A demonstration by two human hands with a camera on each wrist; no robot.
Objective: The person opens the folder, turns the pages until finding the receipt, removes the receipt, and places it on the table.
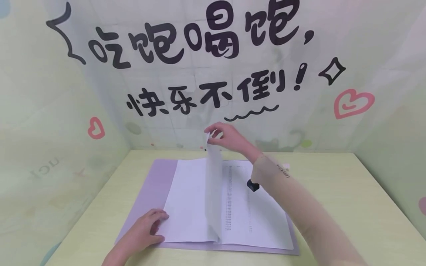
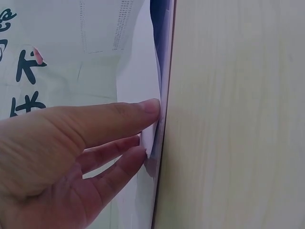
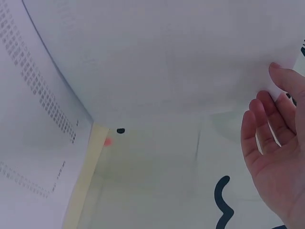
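Note:
An open document folder with a light purple cover [image 1: 146, 192] lies on the table. White pages [image 1: 188, 192] lie on its left side and a printed page [image 1: 266, 218] on its right. Between thumb and fingers, my right hand [image 1: 229, 136] pinches the far end of a raised sheet [image 1: 214, 184], which stands upright near the spine. The sheet fills the upper part of the right wrist view. My left hand [image 1: 146, 229] rests at the lower left edge of the left pages, thumb and fingertips apart. The left wrist view shows the thumb [image 2: 128, 117] against the page edge.
Pale wood table [image 1: 346, 199] surrounds the folder. A printed curtain [image 1: 179, 125] with dark lettering and hearts rises behind and at both sides. A small black piece [image 1: 253, 185] sits below the right sleeve's cuff, over the printed page.

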